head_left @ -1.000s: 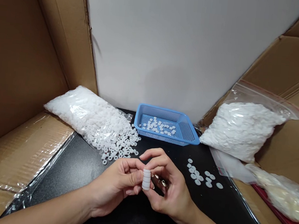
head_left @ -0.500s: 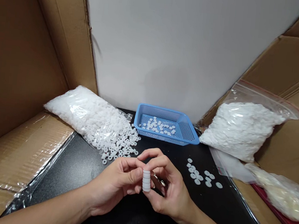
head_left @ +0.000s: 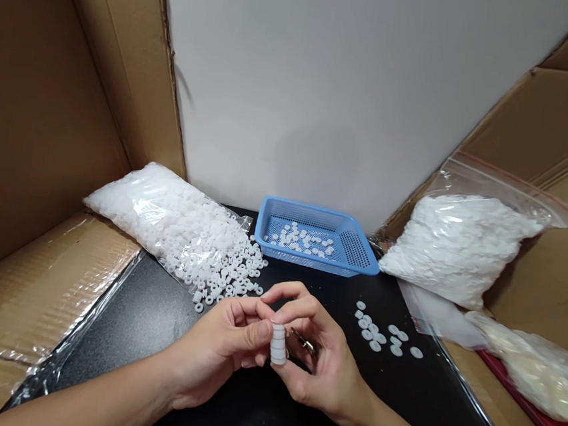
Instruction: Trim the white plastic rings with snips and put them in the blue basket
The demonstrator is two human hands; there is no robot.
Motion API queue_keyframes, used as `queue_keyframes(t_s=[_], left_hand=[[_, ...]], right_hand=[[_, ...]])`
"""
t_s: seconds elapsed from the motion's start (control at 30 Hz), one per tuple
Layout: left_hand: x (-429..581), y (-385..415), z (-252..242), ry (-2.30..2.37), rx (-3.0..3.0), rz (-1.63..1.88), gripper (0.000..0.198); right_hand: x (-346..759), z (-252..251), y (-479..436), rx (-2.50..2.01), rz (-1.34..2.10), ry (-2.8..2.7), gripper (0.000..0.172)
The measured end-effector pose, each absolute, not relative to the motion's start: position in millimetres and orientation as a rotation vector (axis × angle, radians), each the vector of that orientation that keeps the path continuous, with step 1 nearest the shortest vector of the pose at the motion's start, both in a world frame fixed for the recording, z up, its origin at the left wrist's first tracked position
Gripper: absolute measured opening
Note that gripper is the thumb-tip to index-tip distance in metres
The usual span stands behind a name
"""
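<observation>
A short stack of white plastic rings stands upright between my two hands over the black table. My left hand pinches it from the left with thumb and fingers. Thumb below and forefinger on top, my right hand grips it from the right; a small metal piece shows in that palm. Loose white rings spill from an open bag just beyond my left hand. Several flat white discs lie to the right of my right hand.
A blue mesh basket with several white parts sits at the back centre. A clear bag of white rings lies at the left, a bag of white discs at the right, another bag nearer. Cardboard walls stand on both sides.
The stack looks a little shorter and sits slightly lower between my fingers. Both hands stay in nearly the same place.
</observation>
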State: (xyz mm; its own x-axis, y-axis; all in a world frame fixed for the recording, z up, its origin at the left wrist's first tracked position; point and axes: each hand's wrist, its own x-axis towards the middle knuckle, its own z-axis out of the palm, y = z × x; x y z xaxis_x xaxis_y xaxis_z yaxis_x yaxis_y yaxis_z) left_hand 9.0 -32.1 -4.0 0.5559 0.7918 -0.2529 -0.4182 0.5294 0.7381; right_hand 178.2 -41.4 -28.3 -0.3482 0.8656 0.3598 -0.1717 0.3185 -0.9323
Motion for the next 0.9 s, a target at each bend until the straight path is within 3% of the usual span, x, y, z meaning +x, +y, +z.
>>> queue_keyframes(t_s=[0.3,0.5,0.9], left_hand=[[10.1,-31.1,-2.9,0.546,0.777,0.712,0.043],[12.1,-31.6,-0.3,0.576,0.721,0.713,0.031],[11.4,-32.4,-2.5,0.506,0.666,0.709,0.042]], right_hand=[[184.1,-29.6,-35.8,-0.675,1.208,-1.593,0.041],[182.0,-30.5,-36.7,-0.703,1.21,-1.576,0.033],[183.2,-26.6,-35.9,-0.65,1.223,-1.559,0.023]])
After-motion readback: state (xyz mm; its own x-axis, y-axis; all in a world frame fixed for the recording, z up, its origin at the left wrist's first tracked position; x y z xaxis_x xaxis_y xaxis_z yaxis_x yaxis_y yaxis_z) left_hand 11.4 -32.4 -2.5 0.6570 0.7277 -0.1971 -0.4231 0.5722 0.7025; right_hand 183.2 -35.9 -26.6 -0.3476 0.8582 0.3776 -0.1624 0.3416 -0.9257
